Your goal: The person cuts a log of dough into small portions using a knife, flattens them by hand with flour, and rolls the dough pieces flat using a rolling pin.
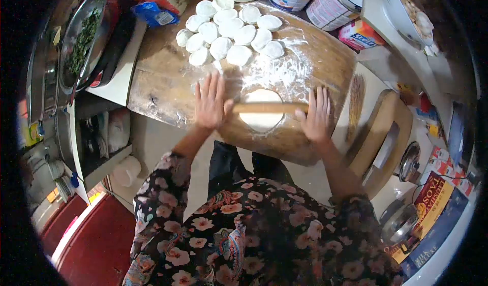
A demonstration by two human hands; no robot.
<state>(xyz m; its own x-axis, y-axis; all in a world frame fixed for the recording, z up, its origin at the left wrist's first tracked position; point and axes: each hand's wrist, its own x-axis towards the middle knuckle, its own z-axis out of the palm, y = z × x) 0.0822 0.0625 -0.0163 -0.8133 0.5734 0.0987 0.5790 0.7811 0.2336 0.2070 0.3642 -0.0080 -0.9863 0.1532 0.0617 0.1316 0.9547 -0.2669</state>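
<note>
"Where's the smooth, pale wooden rolling pin (269,108)?"

"Across the round, flat white dough sheet (262,122), hiding its middle strip, on the floury brown wooden board (165,82)."

"And the hands?"

"Left hand (210,103) and right hand (316,115) lie nearly flat, fingers extended, at opposite pin ends; they cover the tips, so I can't tell how firmly they press."

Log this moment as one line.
left hand: open, on rolling pin end | right hand: open, on other end | rolling pin: across dough circle | board: dough pieces, flour
</note>
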